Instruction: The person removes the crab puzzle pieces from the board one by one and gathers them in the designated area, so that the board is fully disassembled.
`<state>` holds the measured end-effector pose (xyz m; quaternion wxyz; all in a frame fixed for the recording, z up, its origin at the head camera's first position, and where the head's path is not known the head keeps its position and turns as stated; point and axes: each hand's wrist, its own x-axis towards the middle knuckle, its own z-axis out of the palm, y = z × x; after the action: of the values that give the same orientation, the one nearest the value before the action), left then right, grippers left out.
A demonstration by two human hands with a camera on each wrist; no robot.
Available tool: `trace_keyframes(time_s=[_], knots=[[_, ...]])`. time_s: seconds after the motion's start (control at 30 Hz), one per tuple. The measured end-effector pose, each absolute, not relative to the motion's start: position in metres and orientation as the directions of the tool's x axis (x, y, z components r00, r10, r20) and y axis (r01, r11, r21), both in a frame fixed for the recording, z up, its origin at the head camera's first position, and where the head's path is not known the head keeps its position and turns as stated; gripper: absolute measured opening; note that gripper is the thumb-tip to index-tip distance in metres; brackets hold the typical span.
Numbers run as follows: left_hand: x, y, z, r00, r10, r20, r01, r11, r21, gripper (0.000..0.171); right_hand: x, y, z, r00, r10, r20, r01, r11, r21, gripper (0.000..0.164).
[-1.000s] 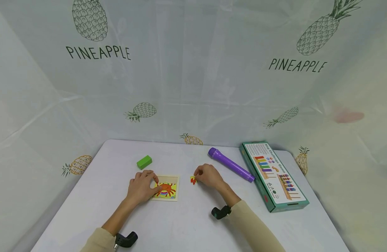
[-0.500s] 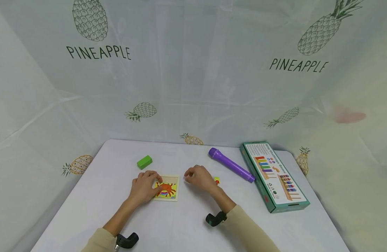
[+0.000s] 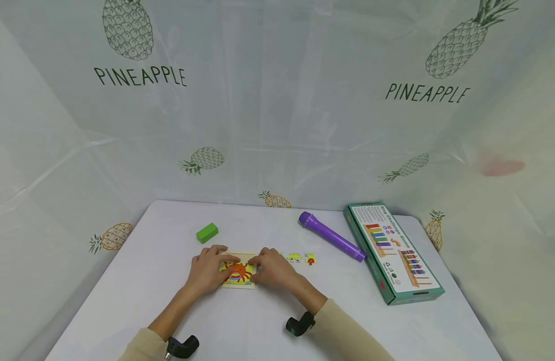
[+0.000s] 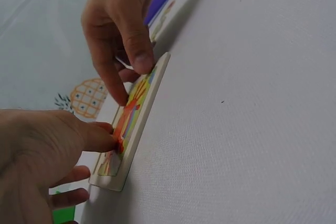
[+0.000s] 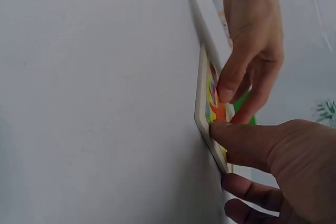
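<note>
A small crab jigsaw puzzle [image 3: 238, 274] lies in its pale wooden frame [image 3: 238, 287] on the table, its picture orange on yellow. From the left, my left hand [image 3: 206, 269] holds it, thumb and index finger on the crab picture. My right hand [image 3: 273, 268] grips the puzzle's right side between thumb and bent index finger. In the left wrist view, both hands' fingertips touch the picture [image 4: 129, 113]. The right wrist view shows my right thumb [image 5: 226, 132] along the frame's near edge. Fingers cover parts of the picture.
Right of the puzzle lie loose pieces, one yellow and white [image 3: 294, 257], one yellow and red [image 3: 310, 259]. A green block [image 3: 207, 232] sits behind my left hand. Farther right are a purple tube [image 3: 332, 236] and a green game box [image 3: 394, 253].
My right hand has moved left from the loose pieces to the puzzle's right side, uncovering those pieces. My left fingers have shifted slightly right over the puzzle.
</note>
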<state>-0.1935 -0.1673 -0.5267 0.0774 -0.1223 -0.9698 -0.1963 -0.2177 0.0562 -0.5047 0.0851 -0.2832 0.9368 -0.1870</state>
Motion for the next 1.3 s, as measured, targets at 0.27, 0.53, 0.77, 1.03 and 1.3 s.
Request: trace_keyframes(time_s=[0.27,0.53,0.77,1.03,1.3], knots=[[-0.1935,-0.1663,-0.5278,-0.961,0.193,0.196,0.256,0.887,0.383,0.022,-0.2141,0.0541,-0.5078,-0.833,-0.553,-0.025,-0.511,0.784,-0.353,0.041],[-0.1940,-0.1628,-0.5327,-0.955,0.172,0.242,0.259,0.883,0.392,0.028,-0.2124,0.0508,-0.5057,-0.849,-0.528,-0.020,-0.497,0.810,-0.311,0.043],[-0.1923,-0.1618,-0.5342,-0.956,0.179,0.234,0.260,0.884,0.388,0.033,-0.2106,0.0491,-0.5036,-0.856,-0.517,-0.033,-0.484,0.821,-0.304,0.043],[-0.1902,-0.1603,-0.5309,-0.962,0.187,0.200,0.252,0.891,0.378,0.034,-0.2073,0.0476,-0.5016,-0.859,-0.510,-0.038,-0.476,0.824,-0.307,0.042],[-0.1912,-0.1595,-0.5323,-0.960,0.189,0.205,0.255,0.892,0.373,0.035,-0.2077,0.0480,-0.5025,-0.866,-0.498,-0.044,-0.460,0.828,-0.322,0.042]])
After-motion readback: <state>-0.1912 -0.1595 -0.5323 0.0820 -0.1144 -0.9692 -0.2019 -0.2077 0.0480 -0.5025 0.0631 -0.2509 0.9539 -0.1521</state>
